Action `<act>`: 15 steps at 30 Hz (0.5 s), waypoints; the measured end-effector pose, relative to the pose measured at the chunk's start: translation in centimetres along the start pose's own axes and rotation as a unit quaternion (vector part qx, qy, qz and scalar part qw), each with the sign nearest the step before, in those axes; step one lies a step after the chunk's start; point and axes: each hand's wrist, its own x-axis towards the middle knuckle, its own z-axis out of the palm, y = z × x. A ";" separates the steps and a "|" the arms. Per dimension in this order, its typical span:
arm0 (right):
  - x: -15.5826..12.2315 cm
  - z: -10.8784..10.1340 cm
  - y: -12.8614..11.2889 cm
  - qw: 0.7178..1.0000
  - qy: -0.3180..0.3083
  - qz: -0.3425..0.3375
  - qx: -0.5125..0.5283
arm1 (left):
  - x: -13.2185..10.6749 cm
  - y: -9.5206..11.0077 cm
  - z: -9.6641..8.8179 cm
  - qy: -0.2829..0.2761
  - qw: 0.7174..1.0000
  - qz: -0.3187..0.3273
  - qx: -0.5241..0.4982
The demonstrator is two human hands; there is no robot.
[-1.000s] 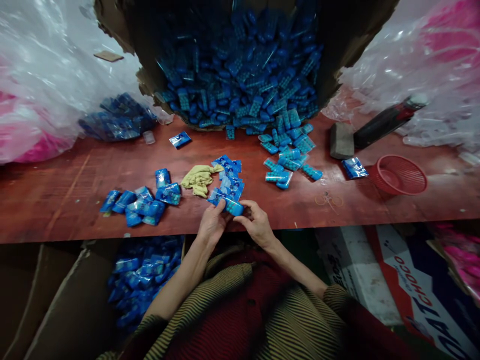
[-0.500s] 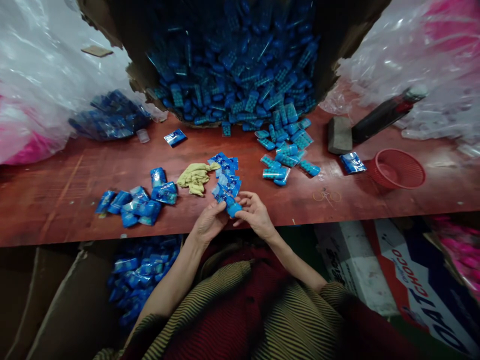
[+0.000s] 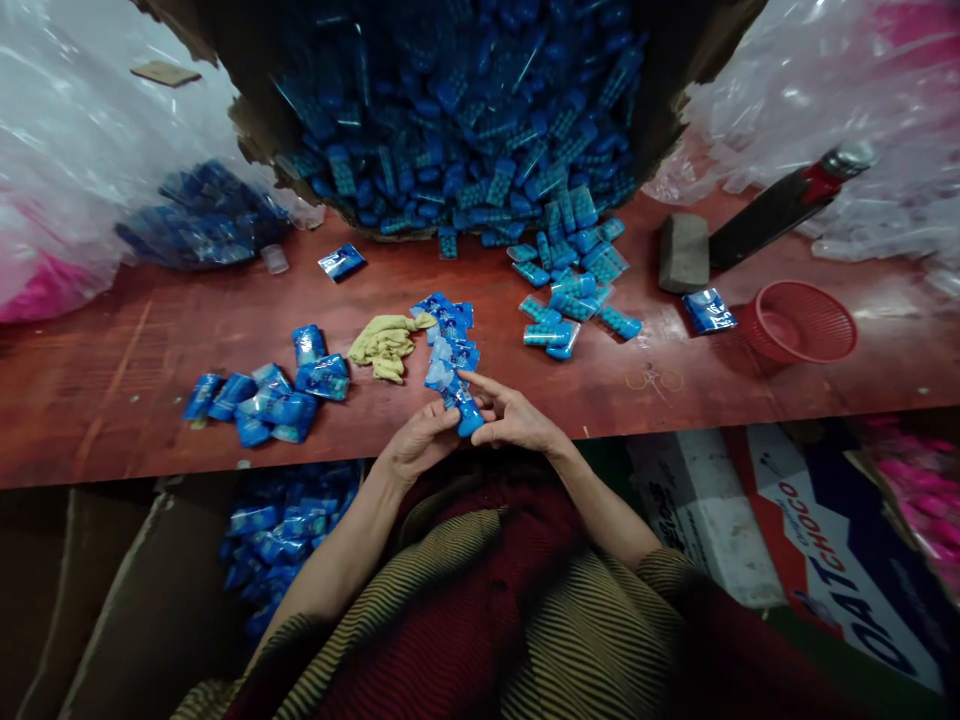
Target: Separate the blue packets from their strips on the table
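Note:
Near the table's front edge, a small blue-capped container [image 3: 469,416] in a printed blue wrapper is between my two hands. My left hand [image 3: 424,435] pinches it from the left with thumb and fingers. From the right, my right hand [image 3: 519,420] has its thumb at the blue end and its index finger stretched along the upper part; the other fingers are partly hidden behind. Just beyond lies a fanned stack of flat blue printed wrappers [image 3: 452,345]. A crumpled yellow-green cloth [image 3: 386,345] touches the stack's left side.
Several wrapped blue packs [image 3: 274,405] lie at left. Loose containers with blue beads [image 3: 574,295] spill from a torn cardboard box [image 3: 247,140]. Rightward are a grey block [image 3: 684,252], a dark bottle [image 3: 772,220], a wrapper bundle [image 3: 709,311] and a red basket [image 3: 802,322].
The container in my hands has turned more upright, with its printed wrapper showing more. My right index finger has stretched out over its upper part. The view has shifted slightly.

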 end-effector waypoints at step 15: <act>-0.2 0.1 0.2 0.997 0.069 0.003 -0.021 | -0.4 -2.0 1.5 -0.011 0.996 0.091 0.015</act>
